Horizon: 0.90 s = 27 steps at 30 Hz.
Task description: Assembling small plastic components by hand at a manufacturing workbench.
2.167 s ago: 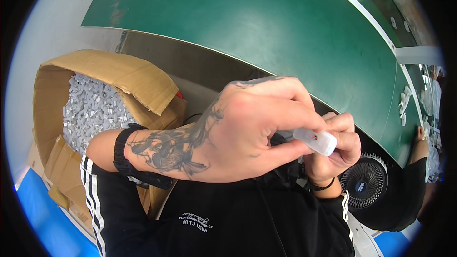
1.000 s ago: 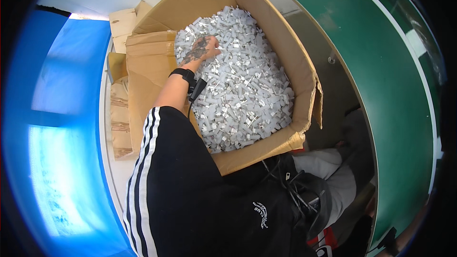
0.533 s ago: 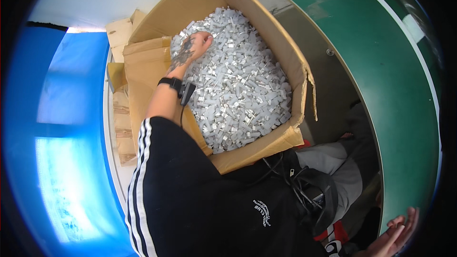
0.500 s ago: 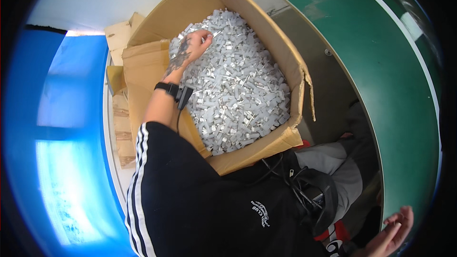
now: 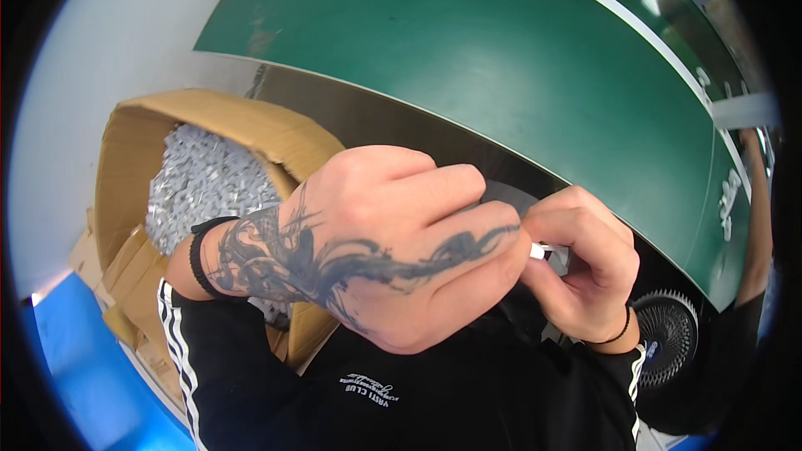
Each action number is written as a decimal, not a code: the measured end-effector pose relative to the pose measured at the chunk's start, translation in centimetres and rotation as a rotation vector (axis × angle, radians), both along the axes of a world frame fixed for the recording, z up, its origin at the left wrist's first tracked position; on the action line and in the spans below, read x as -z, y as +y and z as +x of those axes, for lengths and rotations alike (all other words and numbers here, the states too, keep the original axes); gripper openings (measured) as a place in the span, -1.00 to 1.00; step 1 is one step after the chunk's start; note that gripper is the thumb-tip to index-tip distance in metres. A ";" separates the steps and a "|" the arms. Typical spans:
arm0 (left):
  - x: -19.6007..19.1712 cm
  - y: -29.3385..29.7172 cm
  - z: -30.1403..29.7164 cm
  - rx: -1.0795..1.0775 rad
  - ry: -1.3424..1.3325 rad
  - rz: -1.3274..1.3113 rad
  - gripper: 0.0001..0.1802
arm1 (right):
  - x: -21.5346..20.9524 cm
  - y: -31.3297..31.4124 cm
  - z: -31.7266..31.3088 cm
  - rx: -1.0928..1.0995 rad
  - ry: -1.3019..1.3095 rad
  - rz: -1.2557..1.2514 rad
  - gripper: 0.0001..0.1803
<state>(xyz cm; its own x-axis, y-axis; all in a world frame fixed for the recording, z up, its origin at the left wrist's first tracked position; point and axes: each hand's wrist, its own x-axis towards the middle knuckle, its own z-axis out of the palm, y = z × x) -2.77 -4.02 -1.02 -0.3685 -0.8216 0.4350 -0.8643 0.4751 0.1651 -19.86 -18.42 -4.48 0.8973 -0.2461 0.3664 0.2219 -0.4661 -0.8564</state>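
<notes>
My left hand (image 5: 393,242) is raised close to the camera, fingers closed around a small white plastic part (image 5: 537,250) of which only a tip shows. My right hand (image 5: 581,263) meets it from the right, with thumb and fingers pinching the same white part. Most of the part is hidden behind my left fingers. Both hands hover in front of my black top, below the edge of the green table (image 5: 501,58).
An open cardboard box (image 5: 134,134) full of several small white parts (image 5: 205,188) stands at my left. A small black fan (image 5: 668,338) sits at the lower right. Another person's arm (image 5: 756,225) shows along the right rim. Blue floor (image 5: 75,367) lies at lower left.
My left hand has left the box of white parts and come up in front of me. The view has swung from the box toward the green table, and my right hand has joined it.
</notes>
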 end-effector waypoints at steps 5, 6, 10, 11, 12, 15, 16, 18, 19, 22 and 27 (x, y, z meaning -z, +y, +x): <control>1.5 -2.6 -1.3 -0.021 0.151 -0.002 -0.57 | 1.4 -0.4 -1.9 0.184 -0.132 0.045 -0.73; 1.6 -3.1 -1.6 -0.030 0.161 0.002 -0.54 | 2.0 -0.2 -2.1 0.220 -0.128 0.108 -0.73; 1.4 -3.8 -2.9 -0.120 0.150 0.054 -0.53 | 3.1 -0.4 -3.0 0.370 -0.143 0.049 -0.76; 1.1 -4.0 -3.1 -0.146 0.163 0.097 -0.55 | 3.3 -0.5 -3.3 0.359 -0.143 0.049 -0.76; 0.7 -4.1 -3.2 -0.180 0.353 0.154 -0.58 | 3.5 -0.7 -3.6 0.336 -0.152 0.166 -0.78; 1.6 -4.0 -2.4 -0.122 0.344 0.129 -0.61 | 4.7 -0.6 -3.9 0.339 -0.163 0.372 -0.83; 1.5 -3.8 -2.1 -0.130 0.323 0.150 -0.67 | 5.1 -0.5 -3.8 0.329 -0.189 0.447 -0.83; 2.2 -4.0 -1.6 -0.100 0.337 0.139 -0.68 | 5.6 -0.3 -3.6 0.318 -0.209 0.522 -0.83; 2.4 -4.1 -1.5 -0.074 0.342 0.128 -0.70 | 5.7 -0.2 -3.6 0.304 -0.227 0.525 -0.83; 1.5 -3.6 -2.1 -0.118 0.088 0.099 -0.69 | 6.2 -0.3 -3.5 0.294 -0.240 0.522 -0.83; 2.0 -3.4 -3.1 -0.177 -0.088 0.113 -0.72 | 6.1 0.1 -3.1 0.377 -0.191 0.220 -0.83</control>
<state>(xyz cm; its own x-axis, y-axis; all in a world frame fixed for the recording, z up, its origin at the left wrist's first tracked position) -5.83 -7.38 -2.99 -0.2466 -0.9185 0.3093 -0.9461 0.2973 0.1285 -22.92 -18.36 -10.59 0.6524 -0.6318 0.4186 0.2349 -0.3565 -0.9043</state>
